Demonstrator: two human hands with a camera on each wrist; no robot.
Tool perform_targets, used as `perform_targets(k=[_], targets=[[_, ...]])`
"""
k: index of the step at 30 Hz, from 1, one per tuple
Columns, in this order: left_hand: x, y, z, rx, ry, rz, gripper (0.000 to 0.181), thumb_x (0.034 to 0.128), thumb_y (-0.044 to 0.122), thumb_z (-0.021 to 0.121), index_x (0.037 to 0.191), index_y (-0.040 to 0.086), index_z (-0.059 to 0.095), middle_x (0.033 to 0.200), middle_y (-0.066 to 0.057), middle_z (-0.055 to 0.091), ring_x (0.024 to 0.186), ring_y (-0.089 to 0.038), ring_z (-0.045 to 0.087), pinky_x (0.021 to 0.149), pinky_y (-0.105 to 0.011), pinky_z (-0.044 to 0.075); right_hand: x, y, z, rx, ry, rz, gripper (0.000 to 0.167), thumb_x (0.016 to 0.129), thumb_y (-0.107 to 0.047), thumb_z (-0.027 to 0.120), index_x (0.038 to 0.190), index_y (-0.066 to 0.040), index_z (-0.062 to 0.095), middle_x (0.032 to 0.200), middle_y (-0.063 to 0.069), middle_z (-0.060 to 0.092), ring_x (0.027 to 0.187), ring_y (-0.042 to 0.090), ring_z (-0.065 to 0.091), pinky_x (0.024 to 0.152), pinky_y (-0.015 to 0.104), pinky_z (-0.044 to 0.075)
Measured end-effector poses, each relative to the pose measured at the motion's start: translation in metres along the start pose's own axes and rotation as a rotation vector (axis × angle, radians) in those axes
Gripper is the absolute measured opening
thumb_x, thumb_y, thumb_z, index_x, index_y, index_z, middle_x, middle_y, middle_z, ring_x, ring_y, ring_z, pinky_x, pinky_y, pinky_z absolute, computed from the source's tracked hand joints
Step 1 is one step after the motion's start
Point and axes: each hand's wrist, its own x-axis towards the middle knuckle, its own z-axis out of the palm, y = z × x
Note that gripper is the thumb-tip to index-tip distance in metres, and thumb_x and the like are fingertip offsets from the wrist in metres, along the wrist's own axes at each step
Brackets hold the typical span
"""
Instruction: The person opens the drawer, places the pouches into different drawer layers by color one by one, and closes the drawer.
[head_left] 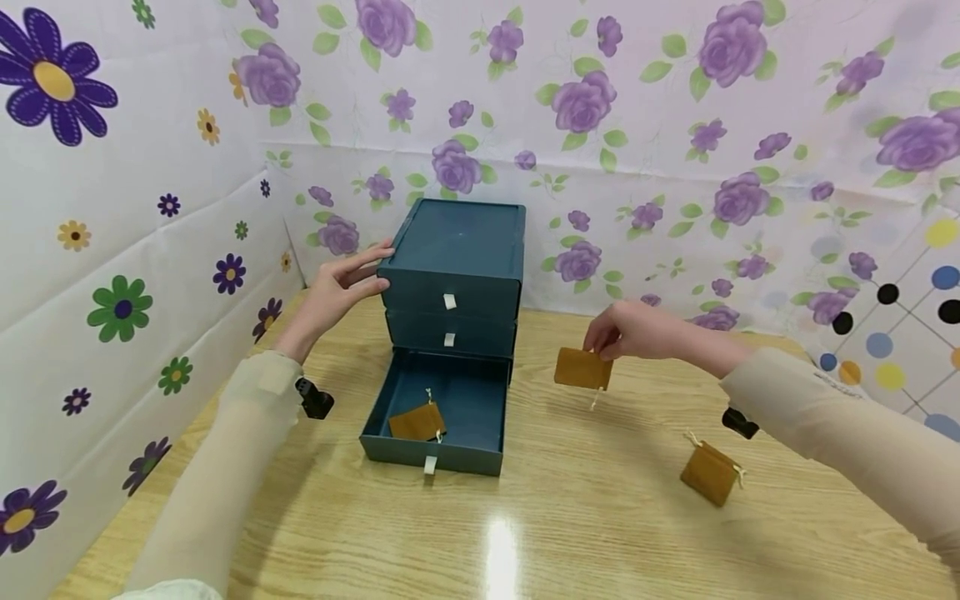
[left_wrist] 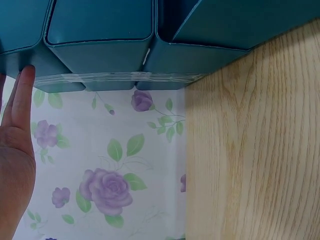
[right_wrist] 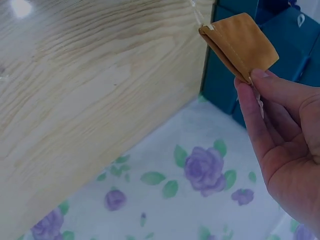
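A dark teal drawer cabinet stands on the table, its bottom drawer pulled out. Inside that drawer lies a brown drawstring pouch. My left hand rests its fingers on the cabinet's upper left side; in the left wrist view its fingertips touch the side wall. Between thumb and fingers my right hand pinches a second brown pouch, held above the table to the right of the drawer. The right wrist view shows this pouch gripped by one corner, its pale string dangling.
A third brown pouch lies on the wooden table at the right, below the right forearm. Two upper drawers, each with a white tab, are closed. Flowered cloth hangs behind and at the left.
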Motion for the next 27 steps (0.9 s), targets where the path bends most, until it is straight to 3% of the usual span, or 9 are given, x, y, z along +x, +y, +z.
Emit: perform_targets(k=[7, 14, 21, 27], targets=[[0.000, 0.001, 0.000, 0.016, 0.003, -0.007, 0.048, 0.0967, 0.012, 0.064, 0.143, 0.008, 0.053, 0.159, -0.006, 0.038, 0.143, -0.034, 0.042, 0.111, -0.025, 0.044, 0.025, -0.032, 0.001, -0.045, -0.098, -0.047, 0.018, 0.084, 0.002, 0.074, 0.099, -0.009, 0.077, 0.092, 0.003, 0.077, 0.083, 0.012, 0.072, 0.076, 0.026, 0.061], [0.001, -0.002, -0.001, 0.007, 0.005, -0.003, 0.048, 0.0965, 0.011, 0.063, 0.144, 0.008, 0.053, 0.160, -0.006, 0.037, 0.140, -0.039, 0.045, 0.101, -0.015, 0.049, 0.058, -0.067, 0.010, -0.092, -0.169, -0.069, 0.017, 0.088, -0.001, 0.071, 0.099, -0.012, 0.077, 0.097, 0.001, 0.076, 0.086, 0.011, 0.070, 0.082, 0.027, 0.061], [0.005, -0.019, -0.003, 0.006, 0.007, 0.003, 0.049, 0.0964, 0.013, 0.064, 0.144, 0.014, 0.053, 0.160, -0.002, 0.037, 0.137, -0.037, 0.049, 0.096, -0.014, 0.052, 0.086, -0.099, 0.021, -0.105, -0.256, -0.101, 0.018, 0.090, -0.004, 0.069, 0.103, -0.015, 0.076, 0.102, 0.001, 0.075, 0.091, 0.011, 0.069, 0.085, 0.025, 0.059], [0.002, -0.004, -0.001, 0.002, 0.000, 0.013, 0.049, 0.0965, 0.009, 0.063, 0.144, 0.006, 0.052, 0.160, -0.010, 0.036, 0.137, -0.037, 0.048, 0.097, -0.014, 0.051, 0.104, -0.120, 0.022, -0.123, -0.287, -0.137, 0.020, 0.091, -0.001, 0.068, 0.105, -0.012, 0.076, 0.104, 0.003, 0.075, 0.092, 0.013, 0.069, 0.084, 0.022, 0.059]])
